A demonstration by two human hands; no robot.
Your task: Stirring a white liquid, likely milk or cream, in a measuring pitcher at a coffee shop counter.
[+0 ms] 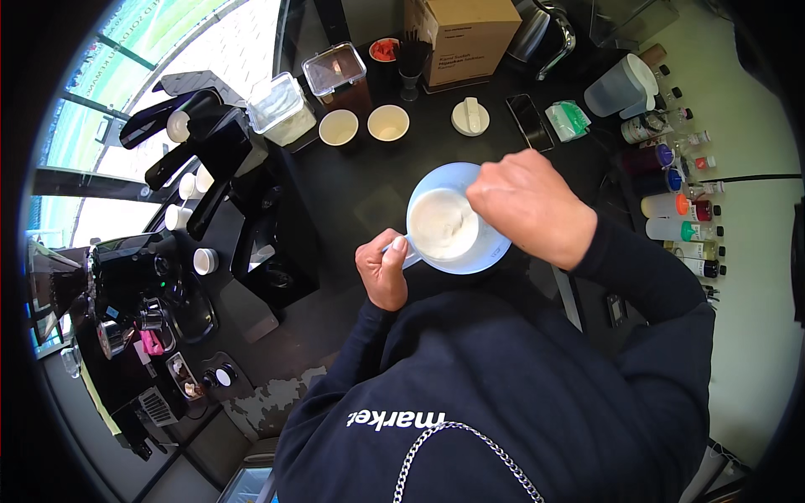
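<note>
Before me stands a translucent bluish plastic pitcher [494, 254] with a creamy white mixture [440, 226] in it. The mixture's surface shows swirls and a small lump. My left hand [383, 267] grips the pitcher's handle, with the thumb laid along its top. Over the pitcher's right rim, my right hand [531, 210] is curled into a fist, knuckles up. Its fingers and anything inside them are hidden from above. A round white lid [470, 117] with a raised grip bar lies on the dark counter beyond the pitcher.
Two paper cups [338, 128] stand at the back, near clear-lidded containers [283, 110] and a cardboard box [468, 41]. A phone [529, 121] and a green-white packet [568, 120] lie right of the lid. Several bottles [666, 204] line the right wall; black machines [270, 232] stand left.
</note>
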